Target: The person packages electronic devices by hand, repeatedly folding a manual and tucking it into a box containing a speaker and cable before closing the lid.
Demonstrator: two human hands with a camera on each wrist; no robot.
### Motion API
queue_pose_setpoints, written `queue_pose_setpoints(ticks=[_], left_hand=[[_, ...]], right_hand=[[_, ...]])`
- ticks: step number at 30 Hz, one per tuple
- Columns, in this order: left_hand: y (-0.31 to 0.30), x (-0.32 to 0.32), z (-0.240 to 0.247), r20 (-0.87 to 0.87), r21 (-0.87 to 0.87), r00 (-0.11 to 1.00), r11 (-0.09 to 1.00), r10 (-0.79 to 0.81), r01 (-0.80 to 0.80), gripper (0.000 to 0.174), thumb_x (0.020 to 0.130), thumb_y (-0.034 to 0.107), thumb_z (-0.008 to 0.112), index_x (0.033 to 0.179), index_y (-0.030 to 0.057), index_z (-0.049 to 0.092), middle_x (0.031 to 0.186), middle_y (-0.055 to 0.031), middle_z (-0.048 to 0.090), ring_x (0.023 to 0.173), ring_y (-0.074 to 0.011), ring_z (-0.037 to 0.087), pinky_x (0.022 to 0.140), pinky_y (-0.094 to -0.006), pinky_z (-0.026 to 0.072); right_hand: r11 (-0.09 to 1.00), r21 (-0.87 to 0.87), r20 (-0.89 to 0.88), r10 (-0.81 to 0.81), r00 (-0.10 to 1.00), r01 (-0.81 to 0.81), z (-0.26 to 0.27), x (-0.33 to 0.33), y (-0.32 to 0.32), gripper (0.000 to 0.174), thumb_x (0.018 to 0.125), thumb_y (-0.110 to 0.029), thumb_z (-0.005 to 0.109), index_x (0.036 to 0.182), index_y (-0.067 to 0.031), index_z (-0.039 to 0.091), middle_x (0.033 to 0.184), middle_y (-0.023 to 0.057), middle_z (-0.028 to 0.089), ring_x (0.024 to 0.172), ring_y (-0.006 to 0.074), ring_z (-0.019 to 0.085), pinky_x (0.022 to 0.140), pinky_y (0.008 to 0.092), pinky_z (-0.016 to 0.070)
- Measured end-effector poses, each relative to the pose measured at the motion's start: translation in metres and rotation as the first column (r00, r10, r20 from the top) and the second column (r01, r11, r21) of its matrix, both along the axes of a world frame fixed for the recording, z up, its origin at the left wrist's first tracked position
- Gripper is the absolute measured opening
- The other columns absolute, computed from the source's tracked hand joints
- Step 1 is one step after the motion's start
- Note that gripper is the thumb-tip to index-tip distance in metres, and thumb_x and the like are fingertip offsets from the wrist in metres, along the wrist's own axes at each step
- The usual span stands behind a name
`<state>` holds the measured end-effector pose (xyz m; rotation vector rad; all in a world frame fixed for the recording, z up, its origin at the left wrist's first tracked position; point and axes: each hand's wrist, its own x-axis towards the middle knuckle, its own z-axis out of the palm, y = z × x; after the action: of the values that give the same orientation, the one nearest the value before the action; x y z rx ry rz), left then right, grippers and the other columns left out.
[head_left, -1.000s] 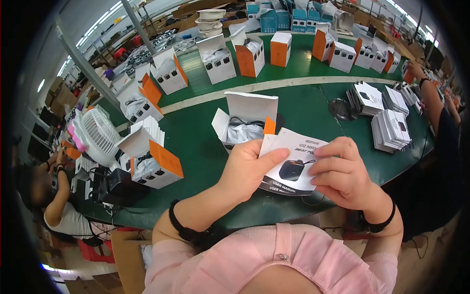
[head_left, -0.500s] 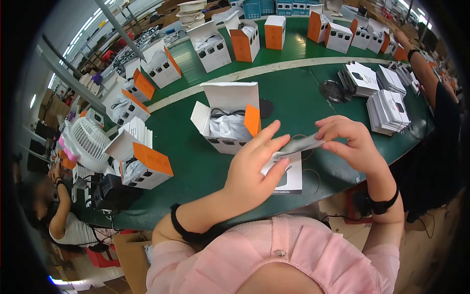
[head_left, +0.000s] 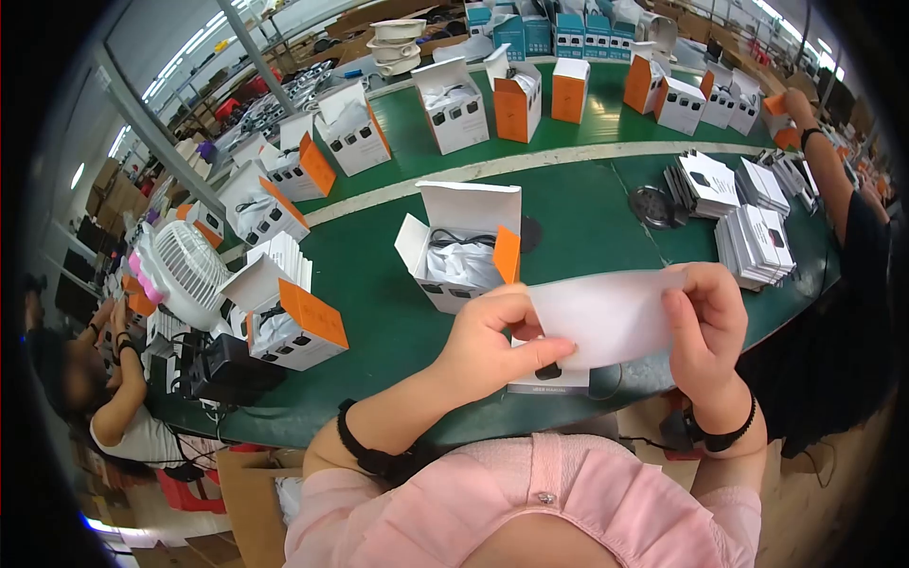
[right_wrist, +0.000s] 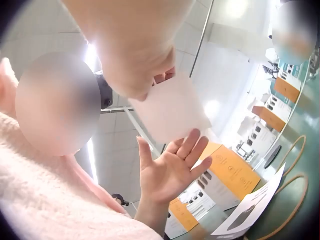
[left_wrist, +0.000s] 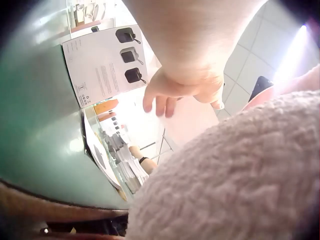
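A white paper leaflet [head_left: 606, 317], plain on the side facing me, is held up above the table's near edge. My right hand [head_left: 708, 327] pinches its right side between thumb and bent fingers. At the other side is my left hand [head_left: 492, 343], its thumb overlapping the paper in the head view. In the right wrist view the left hand [right_wrist: 172, 172] has spread, nearly straight fingers and a bare palm, fingertips at the paper's edge. Partly hidden below lies a printed user manual [head_left: 549, 381]. Just beyond stands an open white box [head_left: 450, 295] with a black cable and white-wrapped contents.
Stacked manuals [head_left: 756, 248] and a black round dish [head_left: 657, 208] are at right. A fan [head_left: 187, 275], another open box [head_left: 317, 327] and a black device [head_left: 232, 369] stand left. Boxes [head_left: 453, 118] line the green belt behind. A brown loop [right_wrist: 301, 187] lies near the manual.
Two stacked manuals were held in both hands; one now lies on the table. The held paper has been turned from its printed face, through edge-on, to a plain white side.
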<state>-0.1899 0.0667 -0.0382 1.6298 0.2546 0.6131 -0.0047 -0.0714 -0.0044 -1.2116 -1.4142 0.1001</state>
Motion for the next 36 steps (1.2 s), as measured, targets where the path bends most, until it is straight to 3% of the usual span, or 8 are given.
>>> queue_pose_setpoints(ticks=[4,6,12,16,19,27,30,36], left_hand=[[-0.008,0.005,-0.018,0.081,-0.074,0.993,0.994,0.081,-0.075,0.013,0.084,0.012,0.069,0.088,0.0003,0.065,0.08,0.0004,0.058,0.067,-0.0037,0.05,0.059,-0.0218,0.041],[-0.017,0.007,-0.014,-0.011,-0.213,0.995,0.972,0.096,-0.096,0.013,0.087,0.013,0.066,0.088,-0.0001,0.064,0.078,0.0008,0.058,0.065,-0.0034,0.049,0.056,-0.021,0.0405],[-0.019,0.005,-0.035,0.141,-0.24,0.99,0.971,0.027,0.008,0.017,0.096,0.012,0.049,0.105,0.0007,0.058,0.084,-0.0001,0.059,0.073,-0.0038,0.052,0.062,-0.0212,0.0431],[-0.019,0.005,-0.025,0.199,-0.142,0.98,0.99,0.009,0.02,0.019,0.097,0.012,0.045,0.108,0.001,0.056,0.09,-0.001,0.059,0.081,-0.0051,0.051,0.07,-0.0228,0.0436],[-0.02,-0.001,-0.024,0.157,-0.14,0.987,0.989,-0.021,0.044,0.02,0.098,0.012,0.043,0.112,0.0019,0.054,0.094,-0.0017,0.059,0.085,-0.0059,0.052,0.074,-0.0234,0.044],[-0.012,-0.01,-0.009,0.191,0.137,0.98,0.987,0.059,-0.086,0.012,0.087,0.008,0.063,0.092,0.0017,0.054,0.075,-0.0023,0.058,0.065,-0.0069,0.052,0.059,-0.0233,0.0442],[-0.006,-0.016,-0.006,0.257,0.12,0.942,0.96,0.214,-0.251,0.016,0.087,0.01,0.065,0.076,0.0017,0.057,0.071,-0.0023,0.058,0.062,-0.0057,0.049,0.054,-0.0225,0.0408],[0.013,-0.032,0.002,0.193,0.288,0.964,0.929,0.182,-0.233,0.012,0.085,0.011,0.066,0.086,0.0013,0.059,0.072,-0.0022,0.06,0.062,-0.0073,0.051,0.055,-0.0245,0.0427]], right_hand=[[0.988,-0.123,-0.188,-0.119,0.975,0.097,-0.009,-0.01,0.013,0.012,0.082,0.004,0.062,0.089,0.0008,0.053,0.085,0.0098,0.062,0.06,0.0095,0.05,0.056,0.021,0.0419],[0.977,0.113,0.319,-0.208,0.925,0.181,-0.009,-0.018,0.019,0.018,0.074,0.003,0.069,0.084,-0.0007,0.054,0.083,0.011,0.062,0.055,0.0165,0.052,0.054,0.023,0.0431],[0.985,-0.037,0.398,-0.139,0.907,0.167,-0.008,-0.053,0.032,0.013,0.075,-0.006,0.069,0.082,-0.0017,0.058,0.109,0.0184,0.057,0.1,0.0296,0.054,0.083,0.0367,0.0437],[0.953,-0.172,-0.313,0.188,0.931,-0.251,-0.03,-0.037,0.03,0.014,0.084,-0.003,0.061,0.097,0.0,0.06,0.117,0.0155,0.055,0.106,0.0216,0.052,0.092,0.0353,0.0415],[0.859,-0.004,-0.83,0.282,0.481,-0.511,-0.035,-0.033,0.028,0.048,0.081,0.005,0.061,0.125,-0.0034,0.043,0.117,0.0136,0.056,0.107,0.0185,0.054,0.092,0.0309,0.0438],[0.854,-0.35,-0.252,0.31,0.917,-0.385,-0.039,-0.033,0.032,0.055,0.083,-0.001,0.064,0.13,0.0001,0.036,0.114,0.0134,0.057,0.104,0.017,0.055,0.087,0.0302,0.0454],[0.876,-0.078,-0.602,0.338,0.723,-0.475,-0.018,-0.059,0.042,0.053,0.083,0.0,0.063,0.129,0.0022,0.037,0.116,0.0128,0.055,0.103,0.0167,0.056,0.085,0.029,0.046],[0.903,-0.286,-0.285,0.24,0.928,-0.322,-0.005,-0.06,0.061,0.031,0.079,-0.009,0.071,0.105,0.0005,0.057,0.087,0.006,0.062,0.078,0.0135,0.06,0.069,0.0272,0.0479]])
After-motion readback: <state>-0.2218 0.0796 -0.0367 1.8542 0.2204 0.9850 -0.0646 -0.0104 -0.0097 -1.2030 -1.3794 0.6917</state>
